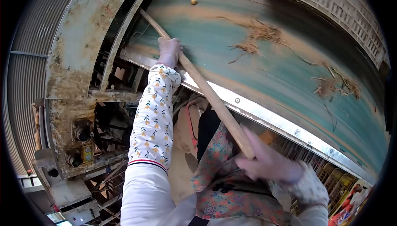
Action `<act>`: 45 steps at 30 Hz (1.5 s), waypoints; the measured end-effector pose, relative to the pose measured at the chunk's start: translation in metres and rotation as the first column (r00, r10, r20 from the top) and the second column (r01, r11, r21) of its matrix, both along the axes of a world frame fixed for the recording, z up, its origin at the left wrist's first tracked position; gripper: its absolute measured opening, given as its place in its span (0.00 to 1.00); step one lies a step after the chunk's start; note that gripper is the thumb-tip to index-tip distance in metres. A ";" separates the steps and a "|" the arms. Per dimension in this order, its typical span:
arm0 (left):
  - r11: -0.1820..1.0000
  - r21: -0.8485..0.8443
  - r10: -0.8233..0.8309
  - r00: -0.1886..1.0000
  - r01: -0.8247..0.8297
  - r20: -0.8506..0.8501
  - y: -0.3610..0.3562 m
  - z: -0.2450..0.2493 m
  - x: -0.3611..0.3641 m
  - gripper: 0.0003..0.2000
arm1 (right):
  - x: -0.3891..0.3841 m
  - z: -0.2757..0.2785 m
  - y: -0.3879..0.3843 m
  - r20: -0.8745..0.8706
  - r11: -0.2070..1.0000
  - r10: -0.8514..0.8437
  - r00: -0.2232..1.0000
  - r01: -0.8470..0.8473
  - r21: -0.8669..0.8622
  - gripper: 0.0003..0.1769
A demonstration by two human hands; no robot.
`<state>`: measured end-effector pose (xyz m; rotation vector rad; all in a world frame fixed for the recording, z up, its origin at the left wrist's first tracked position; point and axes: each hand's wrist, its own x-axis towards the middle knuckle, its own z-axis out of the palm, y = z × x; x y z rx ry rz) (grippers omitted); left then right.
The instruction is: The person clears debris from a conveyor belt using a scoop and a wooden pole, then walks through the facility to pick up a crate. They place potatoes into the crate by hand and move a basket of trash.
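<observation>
One pole (206,89) across metal edge (264,114)

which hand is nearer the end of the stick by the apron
The right hand, blurred, at the stick's near end over the apron. The left hand grips it farther up, by the belt's edge.

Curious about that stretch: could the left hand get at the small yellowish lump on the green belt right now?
Probably not: the left hand grips a long, pale wooden pole, and that arm looks nearly straight, though only green belt shows between hand and small yellowish lump.
</observation>
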<state>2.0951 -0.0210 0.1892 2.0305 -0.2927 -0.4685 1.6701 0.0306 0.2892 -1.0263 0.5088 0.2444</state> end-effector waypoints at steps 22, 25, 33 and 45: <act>0.950 0.295 -0.207 0.913 0.102 0.352 0.023 0.016 0.054 0.21 | 0.095 -0.041 0.024 -0.042 0.793 -0.338 0.940 0.308 0.526 0.16; 0.915 0.390 -0.359 0.660 0.108 0.660 0.050 0.025 0.016 0.30 | 0.133 -0.058 0.029 -0.039 0.748 -0.363 0.931 0.316 0.584 0.15; 0.824 -0.488 0.076 0.797 0.288 0.599 0.084 -0.019 0.075 0.17 | 0.144 -0.077 0.028 0.165 0.840 -0.254 0.953 0.133 0.526 0.20; 0.855 -0.405 0.232 0.462 0.323 0.856 0.088 -0.035 0.076 0.16 | 0.175 -0.041 0.064 0.488 0.860 -0.456 0.744 0.510 0.025 0.12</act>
